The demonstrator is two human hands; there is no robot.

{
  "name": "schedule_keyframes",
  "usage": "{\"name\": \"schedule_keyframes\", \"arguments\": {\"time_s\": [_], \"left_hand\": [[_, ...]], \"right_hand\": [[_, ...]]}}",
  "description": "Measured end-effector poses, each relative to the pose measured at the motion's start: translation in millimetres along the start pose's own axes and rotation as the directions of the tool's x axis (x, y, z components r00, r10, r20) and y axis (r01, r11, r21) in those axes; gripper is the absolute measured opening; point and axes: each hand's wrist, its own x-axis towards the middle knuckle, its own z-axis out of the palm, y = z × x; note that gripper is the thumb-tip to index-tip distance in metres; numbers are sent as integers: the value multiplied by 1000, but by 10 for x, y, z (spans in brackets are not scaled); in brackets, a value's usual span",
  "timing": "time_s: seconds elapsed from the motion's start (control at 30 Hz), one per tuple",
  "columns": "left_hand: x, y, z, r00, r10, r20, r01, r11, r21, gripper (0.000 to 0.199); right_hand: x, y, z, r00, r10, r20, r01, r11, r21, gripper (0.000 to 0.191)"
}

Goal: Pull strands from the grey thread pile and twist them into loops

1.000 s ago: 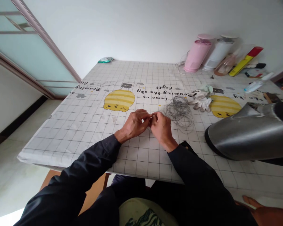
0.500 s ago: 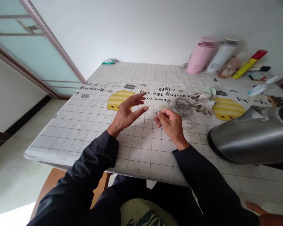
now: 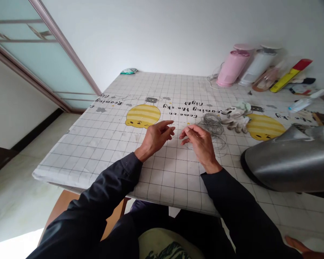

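My left hand (image 3: 158,137) is held above the tablecloth, fingers drawn together and pointing right. Anything between its fingertips is too small to make out. Facing it a short gap away, my right hand (image 3: 201,144) pinches thumb against index finger on what looks like thin wire, barely visible at the tips. Just behind and right of that hand lies a loose tangle of thin dark wire (image 3: 212,124), its loops spreading out on the cloth and partly hidden by the hand. A pair of soiled white work gloves (image 3: 236,118) rests against the tangle's right side.
A large metal kettle-like vessel (image 3: 288,162) lies at the right. Along the back stand a pink cylinder (image 3: 233,68), a white one (image 3: 257,66), a bottle (image 3: 267,77) and a yellow-red box (image 3: 291,75). A green packet (image 3: 129,71) sits at the far left corner of the checked tablecloth (image 3: 97,158).
My left hand has come down and right, closer to the right hand, and its spread fingers have drawn together. My right hand keeps its pinch. The whole view has shifted slightly.
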Motion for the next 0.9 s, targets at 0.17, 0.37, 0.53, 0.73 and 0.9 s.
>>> {"name": "schedule_keyframes", "arguments": {"time_s": [0.17, 0.37, 0.53, 0.73, 0.9], "left_hand": [[-27, 89, -7, 998, -27, 50, 31, 996, -84, 41], [-149, 196, 65, 996, -70, 49, 75, 992, -103, 37], [-221, 129, 169, 997, -82, 4, 82, 992, -91, 34], [-114, 132, 116, 991, -121, 54, 132, 916, -380, 36], [-71, 165, 67, 975, -198, 104, 221, 791, -570, 34]], "right_hand": [[-37, 12, 26, 998, -30, 52, 27, 998, 62, 33], [-93, 59, 152, 990, -59, -126, 65, 997, 43, 33], [-119, 104, 221, 967, -38, -253, 52, 998, 47, 30], [-101, 99, 159, 986, -31, -166, 40, 998, 50, 31], [-101, 94, 138, 997, -9, -80, 15, 997, 76, 32]]}}
